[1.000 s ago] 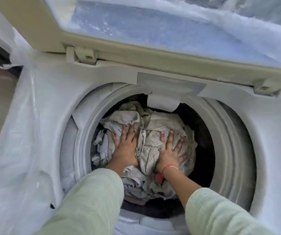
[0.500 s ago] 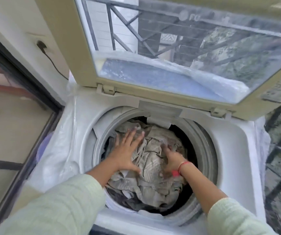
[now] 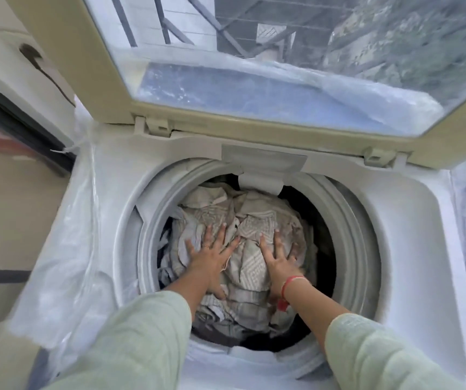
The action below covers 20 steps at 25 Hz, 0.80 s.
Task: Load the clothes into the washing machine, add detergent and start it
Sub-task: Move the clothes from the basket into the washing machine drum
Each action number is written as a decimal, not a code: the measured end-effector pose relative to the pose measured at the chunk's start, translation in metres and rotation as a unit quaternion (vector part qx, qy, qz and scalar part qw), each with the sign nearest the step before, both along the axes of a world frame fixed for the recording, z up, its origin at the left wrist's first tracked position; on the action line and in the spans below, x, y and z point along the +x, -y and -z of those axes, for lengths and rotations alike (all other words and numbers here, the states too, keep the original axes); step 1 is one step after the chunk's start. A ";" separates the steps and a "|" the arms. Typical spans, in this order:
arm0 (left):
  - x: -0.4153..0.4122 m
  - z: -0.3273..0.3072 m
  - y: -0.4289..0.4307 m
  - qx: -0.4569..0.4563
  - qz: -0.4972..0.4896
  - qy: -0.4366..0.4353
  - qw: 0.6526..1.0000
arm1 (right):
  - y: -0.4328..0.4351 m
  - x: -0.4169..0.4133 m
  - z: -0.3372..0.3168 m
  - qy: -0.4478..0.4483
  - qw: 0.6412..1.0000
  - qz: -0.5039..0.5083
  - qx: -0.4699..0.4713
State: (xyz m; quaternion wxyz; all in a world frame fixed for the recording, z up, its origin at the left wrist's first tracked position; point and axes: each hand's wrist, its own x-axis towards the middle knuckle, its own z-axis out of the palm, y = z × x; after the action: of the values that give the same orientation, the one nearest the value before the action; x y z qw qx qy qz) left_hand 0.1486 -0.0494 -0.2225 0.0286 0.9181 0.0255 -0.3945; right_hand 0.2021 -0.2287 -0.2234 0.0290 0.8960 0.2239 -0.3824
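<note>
We lean over the washing machine, its lid raised and plastic wrap draped over its sides. Down in the drum, our left hand and right hand press flat, fingers spread, on the heap of pale patterned clothes.

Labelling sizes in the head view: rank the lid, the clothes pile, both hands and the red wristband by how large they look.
1. lid
2. clothes pile
3. left hand and right hand: alike, unranked
4. red wristband
</note>
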 end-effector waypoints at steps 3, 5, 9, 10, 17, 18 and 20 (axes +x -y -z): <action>0.008 0.028 0.013 -0.005 -0.003 -0.041 0.999 | 0.002 0.002 0.028 0.016 1.000 0.009 -0.021; 0.018 0.046 0.013 -0.007 -0.015 -0.058 0.998 | -0.003 0.011 0.040 0.004 0.999 0.013 -0.037; 0.034 0.048 0.014 -0.005 -0.016 -0.096 0.995 | -0.007 0.024 0.042 -0.023 0.997 0.033 -0.060; 0.033 0.040 0.013 -0.011 -0.016 -0.105 0.994 | -0.006 0.021 0.038 -0.030 0.997 0.042 -0.059; 0.020 -0.072 -0.011 -0.126 -0.085 -0.067 0.986 | 0.001 0.010 -0.049 -0.078 0.996 0.012 -0.052; 0.013 -0.087 -0.015 -0.129 -0.100 -0.039 0.986 | -0.001 0.007 -0.063 -0.071 0.997 0.008 -0.042; -0.003 -0.117 -0.015 -0.139 -0.126 0.004 0.982 | 0.000 0.001 -0.091 -0.043 0.999 0.009 -0.015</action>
State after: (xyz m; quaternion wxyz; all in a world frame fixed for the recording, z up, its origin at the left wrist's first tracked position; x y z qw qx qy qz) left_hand 0.1461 -0.0348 -0.1054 0.2059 0.8962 0.0861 -0.3835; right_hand 0.2028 -0.2285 -0.1324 0.0289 0.8801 0.2109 -0.4245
